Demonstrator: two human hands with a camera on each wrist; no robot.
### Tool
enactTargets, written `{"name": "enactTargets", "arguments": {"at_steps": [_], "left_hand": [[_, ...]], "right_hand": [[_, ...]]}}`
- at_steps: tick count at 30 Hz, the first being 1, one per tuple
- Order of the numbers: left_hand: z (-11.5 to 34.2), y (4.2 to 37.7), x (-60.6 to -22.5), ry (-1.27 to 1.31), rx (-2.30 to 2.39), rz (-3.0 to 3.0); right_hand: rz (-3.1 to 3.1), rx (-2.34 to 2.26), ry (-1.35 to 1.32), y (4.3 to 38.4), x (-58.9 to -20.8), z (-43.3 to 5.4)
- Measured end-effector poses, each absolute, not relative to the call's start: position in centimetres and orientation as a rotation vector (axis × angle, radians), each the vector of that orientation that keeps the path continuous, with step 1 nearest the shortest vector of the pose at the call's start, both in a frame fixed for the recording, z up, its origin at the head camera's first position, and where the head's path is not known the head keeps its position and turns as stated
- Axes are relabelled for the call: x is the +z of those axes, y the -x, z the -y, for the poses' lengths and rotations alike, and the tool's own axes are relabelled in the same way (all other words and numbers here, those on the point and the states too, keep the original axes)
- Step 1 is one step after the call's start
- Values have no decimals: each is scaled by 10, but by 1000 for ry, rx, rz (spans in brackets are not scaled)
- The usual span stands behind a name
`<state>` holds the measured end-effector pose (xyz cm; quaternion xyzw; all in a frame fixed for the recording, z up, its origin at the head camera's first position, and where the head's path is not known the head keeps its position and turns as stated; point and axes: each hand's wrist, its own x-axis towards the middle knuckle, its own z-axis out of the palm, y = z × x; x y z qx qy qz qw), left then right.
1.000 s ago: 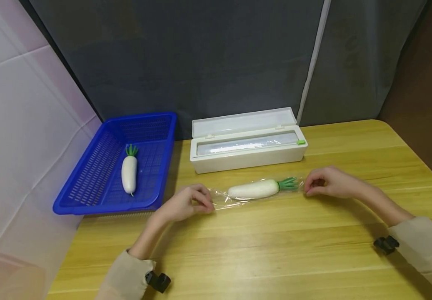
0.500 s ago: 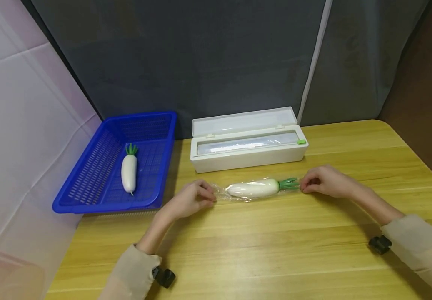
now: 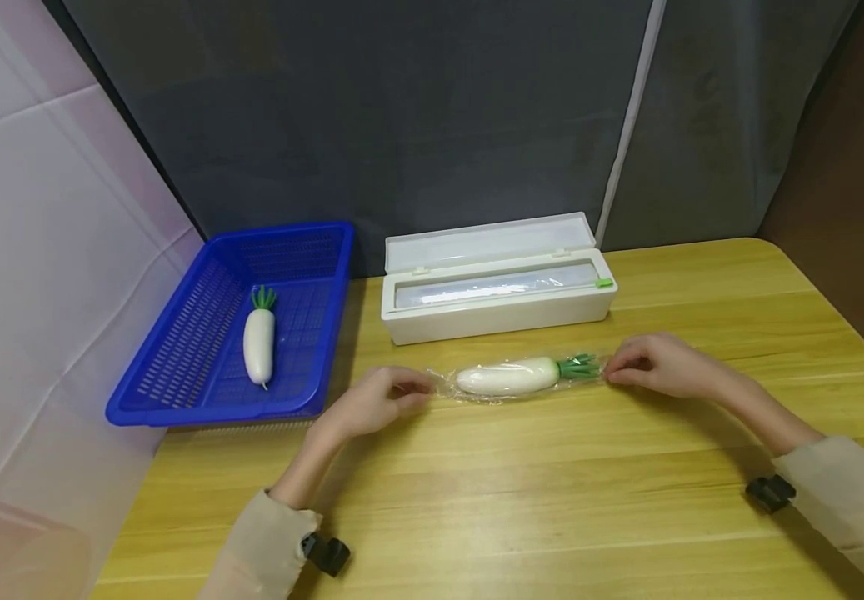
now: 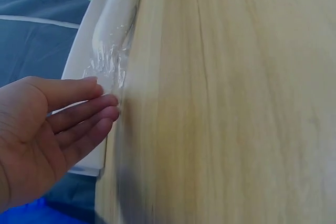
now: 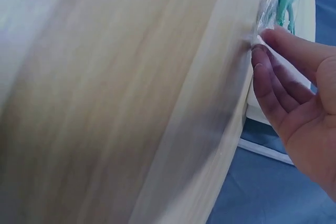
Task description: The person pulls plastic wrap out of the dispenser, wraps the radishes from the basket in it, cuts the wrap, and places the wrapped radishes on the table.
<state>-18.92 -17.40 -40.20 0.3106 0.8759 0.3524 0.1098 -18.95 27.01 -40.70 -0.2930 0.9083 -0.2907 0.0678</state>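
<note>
A white radish with green leaf stubs (image 3: 508, 377) lies on the table inside clear plastic wrap (image 3: 442, 385). My left hand (image 3: 379, 402) is at the wrap's left end, its fingers fairly straight and the thumb a little apart from them; the left wrist view has the fingertips right beside the loose film. At the leafy end, my right hand (image 3: 660, 365) pinches the gathered wrap between thumb and fingers, as the right wrist view confirms. Both palms are off the radish.
Behind the wrapped radish stands a white cling film dispenser (image 3: 499, 317) with its lid up and a green slider at right. A blue plastic basket (image 3: 214, 414) on the left holds another radish (image 3: 258, 346). Grey cloth closes off the back.
The loose film has been drawn in closer around the radish. My left fingers have straightened and parted from the thumb. The right hand stays at the leafy end, shifting only slightly.
</note>
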Motion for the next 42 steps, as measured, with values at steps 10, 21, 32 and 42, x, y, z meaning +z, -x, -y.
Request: {"name": "enactTargets", "arguments": {"at_steps": [10,21,32,42], "left_hand": [[171,191,-402,-864,1200,-2733],[159,198,-403,-932,969,-2692],[151,200,-407,-944,894,-2682],[147,198,-407,-985,835,-2760]], "right_hand": [[-2903,-1023,839,187,-402,-271],[-2781,-870,944,192,-407,-259],[-2734,-762,929,195,-408,-252],[-2817,-793,906,194,-406,-252]]}}
